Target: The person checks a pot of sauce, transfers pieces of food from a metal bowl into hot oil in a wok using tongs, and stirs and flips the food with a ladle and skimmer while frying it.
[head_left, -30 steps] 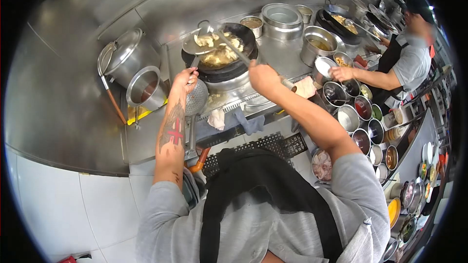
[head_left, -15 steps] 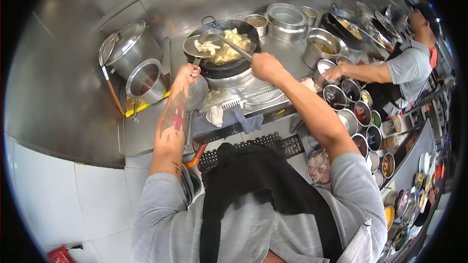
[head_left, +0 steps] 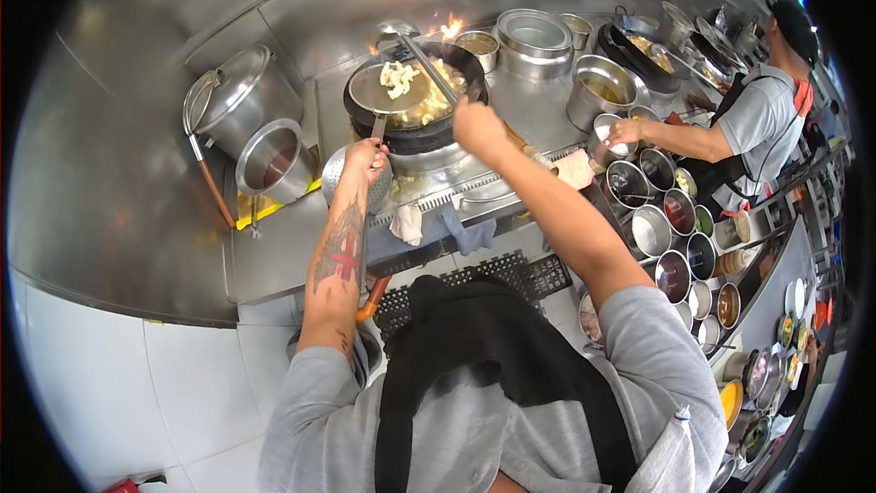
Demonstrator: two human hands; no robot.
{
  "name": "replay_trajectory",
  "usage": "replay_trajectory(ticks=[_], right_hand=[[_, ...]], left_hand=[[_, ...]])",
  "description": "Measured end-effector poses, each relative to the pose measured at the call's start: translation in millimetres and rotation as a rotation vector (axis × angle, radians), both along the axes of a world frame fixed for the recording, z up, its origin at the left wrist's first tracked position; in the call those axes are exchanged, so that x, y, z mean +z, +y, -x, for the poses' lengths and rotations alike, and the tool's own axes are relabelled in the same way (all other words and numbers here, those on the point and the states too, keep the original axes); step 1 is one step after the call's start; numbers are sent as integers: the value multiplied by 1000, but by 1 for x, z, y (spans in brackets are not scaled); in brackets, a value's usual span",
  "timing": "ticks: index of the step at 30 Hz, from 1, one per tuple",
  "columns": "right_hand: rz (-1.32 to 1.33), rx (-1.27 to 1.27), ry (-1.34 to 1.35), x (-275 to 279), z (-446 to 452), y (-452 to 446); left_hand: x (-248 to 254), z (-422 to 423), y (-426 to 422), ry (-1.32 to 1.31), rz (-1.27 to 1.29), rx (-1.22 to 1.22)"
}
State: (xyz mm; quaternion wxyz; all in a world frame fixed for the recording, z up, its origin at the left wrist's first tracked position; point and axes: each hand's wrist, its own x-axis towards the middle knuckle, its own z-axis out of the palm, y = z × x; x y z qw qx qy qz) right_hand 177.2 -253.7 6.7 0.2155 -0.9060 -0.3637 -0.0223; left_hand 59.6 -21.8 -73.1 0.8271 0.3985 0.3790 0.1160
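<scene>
My left hand [head_left: 366, 159] is closed round the handle of a round mesh strainer [head_left: 367, 91], which is held over the left side of a black wok [head_left: 471, 59]. Pale cooked pieces [head_left: 399, 78] lie in the strainer. More pale pieces [head_left: 436, 106] sit in liquid in the wok. In my right hand [head_left: 478, 131], fingers wrapped round it, is a long-handled ladle [head_left: 429, 66]; its head is at the wok's far rim. Below my left hand, a perforated skimmer [head_left: 378, 190] rests on the stove, partly hidden by my forearm.
Small flames [head_left: 451, 27] rise behind the wok. A lidded stockpot [head_left: 239, 91] and an open pot [head_left: 272, 160] stand left. Right are a pot of oil [head_left: 602, 89] and several seasoning containers [head_left: 651, 230]. A co-worker [head_left: 757, 119] reaches towards them. Cloths [head_left: 467, 231] hang at the front edge.
The ladle head has moved from over the strainer to the wok's far rim. Flames have appeared behind the wok. My left hand and the strainer have shifted slightly right.
</scene>
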Motion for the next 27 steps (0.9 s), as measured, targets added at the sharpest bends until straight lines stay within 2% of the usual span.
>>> replay_trajectory(ticks=[2, 6, 8, 11, 12, 14, 15, 16, 18, 20, 22, 24, 25, 27], right_hand=[[148, 55, -17, -29, 10, 1], [103, 210, 162, -6, -14, -25], [20, 188, 162, 9, -5, -33], [-7, -43, 22, 19, 24, -34], [82, -41, -73, -5, 24, -21], [37, 142, -61, -10, 26, -13], [85, 161, -8, -10, 18, -8], [82, 127, 187, -3, 2, -5], [17, 173, 133, 5, -10, -18], [63, 180, 95, 27, 14, -46], [37, 77, -32, 41, 30, -69], [70, 144, -17, 34, 34, -62], [109, 209, -3, 26, 36, -61], [120, 183, 48, 10, 14, -38]], left_hand=[[19, -3, -9, -50, -155, 32], [13, -15, 14, 74, -97, 32], [16, -7, 18, 90, -84, 1], [17, -4, 12, 41, -115, -13], [20, -4, 8, 1, -119, -28], [24, -10, -1, -33, -114, -32], [18, -14, 1, -4, -104, -46], [7, -11, 3, 28, -86, -45], [-6, -5, 17, 28, -47, -47], [-13, 2, 27, 36, -7, -66], [-8, 9, 29, -19, 29, -70], [15, 18, 15, -54, 27, -62], [19, 21, 7, -91, 32, -55], [12, 25, -4, -30, -28, -44]])
